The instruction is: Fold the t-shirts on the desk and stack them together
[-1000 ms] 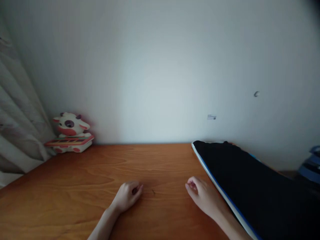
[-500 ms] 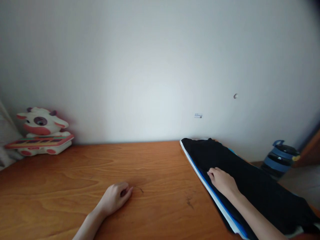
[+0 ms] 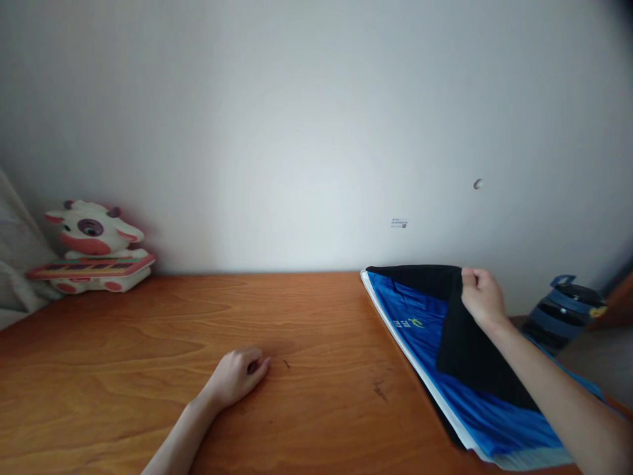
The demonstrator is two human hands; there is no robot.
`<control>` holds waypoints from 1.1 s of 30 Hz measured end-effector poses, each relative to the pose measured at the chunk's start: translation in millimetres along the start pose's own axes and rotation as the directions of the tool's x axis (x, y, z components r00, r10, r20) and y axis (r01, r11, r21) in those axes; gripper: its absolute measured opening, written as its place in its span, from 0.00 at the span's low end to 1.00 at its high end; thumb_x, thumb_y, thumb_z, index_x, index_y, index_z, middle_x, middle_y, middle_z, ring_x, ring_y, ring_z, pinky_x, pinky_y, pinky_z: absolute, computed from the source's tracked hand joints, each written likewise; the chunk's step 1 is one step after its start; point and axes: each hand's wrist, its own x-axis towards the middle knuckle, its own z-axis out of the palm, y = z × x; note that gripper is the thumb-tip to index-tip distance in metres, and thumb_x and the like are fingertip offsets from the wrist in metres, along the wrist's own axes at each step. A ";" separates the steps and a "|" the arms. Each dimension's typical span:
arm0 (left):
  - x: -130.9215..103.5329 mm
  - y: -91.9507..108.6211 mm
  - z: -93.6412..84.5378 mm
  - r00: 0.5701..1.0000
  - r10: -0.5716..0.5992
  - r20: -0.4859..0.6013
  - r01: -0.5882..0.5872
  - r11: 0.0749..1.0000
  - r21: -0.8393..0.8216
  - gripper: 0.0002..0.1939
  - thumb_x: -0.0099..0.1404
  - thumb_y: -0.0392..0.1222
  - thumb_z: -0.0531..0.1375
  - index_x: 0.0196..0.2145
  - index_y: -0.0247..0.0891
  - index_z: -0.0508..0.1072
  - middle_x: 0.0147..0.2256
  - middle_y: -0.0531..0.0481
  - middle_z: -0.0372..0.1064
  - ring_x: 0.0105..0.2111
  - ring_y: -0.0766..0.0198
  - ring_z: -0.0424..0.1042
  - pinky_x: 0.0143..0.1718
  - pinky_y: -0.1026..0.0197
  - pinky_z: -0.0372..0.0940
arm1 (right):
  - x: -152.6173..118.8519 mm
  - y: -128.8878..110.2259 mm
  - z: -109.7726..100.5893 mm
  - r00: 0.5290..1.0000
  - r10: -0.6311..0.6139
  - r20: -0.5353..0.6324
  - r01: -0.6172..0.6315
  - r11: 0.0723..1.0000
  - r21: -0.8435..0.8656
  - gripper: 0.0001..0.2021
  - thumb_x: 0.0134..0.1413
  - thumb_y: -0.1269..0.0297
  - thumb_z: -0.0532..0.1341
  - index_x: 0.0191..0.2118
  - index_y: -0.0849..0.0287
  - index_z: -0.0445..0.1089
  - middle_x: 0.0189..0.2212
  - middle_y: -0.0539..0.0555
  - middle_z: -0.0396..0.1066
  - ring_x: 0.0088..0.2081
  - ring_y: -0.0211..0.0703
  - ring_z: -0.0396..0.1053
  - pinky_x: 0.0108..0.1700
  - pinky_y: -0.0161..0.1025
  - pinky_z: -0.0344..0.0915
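Note:
My right hand [image 3: 483, 295] pinches the edge of a black cloth [image 3: 462, 343] and holds it up above the stack at the right. Under the lifted cloth lies a shiny blue cloth [image 3: 420, 330] with a small green and white print. White and black layers show along the left edge of the stack. My left hand [image 3: 240, 376] rests on the wooden table [image 3: 306, 330], its fingers curled with nothing visible in them.
A cow-shaped toy keyboard [image 3: 99, 254] stands at the back left, beside a pale curtain [image 3: 20, 251]. At the far right is a dark bottle [image 3: 564, 316] with blue bands. The wall [image 3: 297, 132] runs behind the table.
My right hand has moved up and back, lifting the black cloth's edge and uncovering the blue cloth. The left hand keeps its curled pose; the view has shifted slightly.

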 end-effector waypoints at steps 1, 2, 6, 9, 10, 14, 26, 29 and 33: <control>0.0 0.7 -0.3 1.000 -0.013 -0.005 0.013 1.000 -0.025 0.24 0.71 0.55 0.51 0.21 0.41 0.61 0.22 0.53 0.64 0.23 0.64 0.61 0.28 0.61 0.53 | 6.6 -17.9 -3.4 0.999 -0.016 -0.042 0.018 0.999 0.049 0.15 0.64 0.54 0.48 0.36 0.57 0.67 0.29 0.59 0.69 0.37 0.53 0.68 0.43 0.49 0.64; 0.1 1.5 -0.8 0.999 -0.030 -0.013 0.029 0.998 -0.058 0.24 0.71 0.56 0.51 0.22 0.41 0.63 0.22 0.53 0.64 0.23 0.64 0.61 0.29 0.61 0.53 | 11.3 -37.9 -5.9 0.997 -0.045 -0.069 0.051 0.994 0.098 0.15 0.64 0.54 0.48 0.37 0.57 0.66 0.30 0.58 0.69 0.38 0.52 0.67 0.45 0.49 0.63; 0.9 6.7 -6.1 0.988 -0.139 -0.071 0.112 0.948 -0.298 0.22 0.70 0.61 0.55 0.29 0.40 0.71 0.25 0.52 0.68 0.26 0.63 0.64 0.30 0.61 0.58 | 3.8 -128.2 -3.0 0.967 -0.249 -0.043 0.250 0.915 0.318 0.17 0.66 0.47 0.51 0.43 0.55 0.66 0.33 0.53 0.68 0.37 0.43 0.66 0.46 0.42 0.64; -0.2 11.1 -11.1 0.971 -0.211 -0.116 0.104 0.802 -0.588 0.24 0.67 0.64 0.58 0.44 0.39 0.74 0.36 0.47 0.75 0.34 0.58 0.72 0.37 0.59 0.66 | -30.2 -187.9 12.1 0.913 -0.404 0.056 0.278 0.718 0.638 0.19 0.65 0.43 0.55 0.40 0.54 0.67 0.29 0.47 0.65 0.33 0.41 0.65 0.44 0.41 0.66; -0.9 12.9 -12.3 0.970 -0.212 -0.119 0.075 0.724 -0.686 0.27 0.67 0.64 0.59 0.50 0.40 0.72 0.42 0.44 0.76 0.39 0.56 0.74 0.41 0.57 0.68 | -44.5 -202.7 18.9 0.901 -0.422 0.097 0.221 0.641 0.735 0.19 0.64 0.41 0.57 0.39 0.53 0.67 0.28 0.46 0.64 0.32 0.41 0.65 0.43 0.41 0.67; -2.1 23.2 -11.5 0.981 -0.180 -0.073 -0.003 0.363 -0.932 0.40 0.62 0.64 0.66 0.65 0.46 0.62 0.57 0.40 0.72 0.56 0.49 0.72 0.57 0.49 0.66 | -99.8 -227.5 51.0 0.807 -0.437 0.397 -0.200 0.431 0.880 0.21 0.56 0.38 0.64 0.36 0.52 0.69 0.31 0.48 0.72 0.38 0.44 0.72 0.45 0.43 0.71; 10.1 16.5 -29.4 0.695 -0.717 -0.051 -0.242 -0.166 -0.956 0.25 0.53 0.45 0.75 0.46 0.39 0.73 0.44 0.42 0.80 0.43 0.52 0.80 0.47 0.51 0.75 | -214.2 -105.8 134.7 0.518 -0.283 0.807 -0.157 0.896 0.415 0.39 0.44 0.28 0.60 0.50 0.57 0.72 0.54 0.66 0.76 0.57 0.65 0.72 0.63 0.59 0.65; 12.3 3.4 -72.1 0.541 -0.839 -0.052 -0.293 -0.130 -0.947 0.22 0.55 0.38 0.73 0.45 0.39 0.72 0.38 0.44 0.80 0.38 0.54 0.81 0.45 0.51 0.76 | -222.2 -88.0 131.4 0.518 -0.304 0.800 -0.161 0.883 0.440 0.35 0.44 0.29 0.60 0.48 0.52 0.74 0.51 0.64 0.78 0.55 0.63 0.75 0.60 0.56 0.70; 19.4 -10.4 -162.6 0.401 -0.846 -0.351 -0.357 0.208 -0.911 0.19 0.57 0.33 0.68 0.46 0.41 0.70 0.36 0.51 0.77 0.35 0.60 0.80 0.45 0.53 0.76 | -214.5 -61.7 138.0 0.566 -0.241 0.788 -0.180 0.897 0.403 0.31 0.40 0.30 0.61 0.41 0.49 0.75 0.44 0.63 0.81 0.49 0.65 0.78 0.50 0.54 0.76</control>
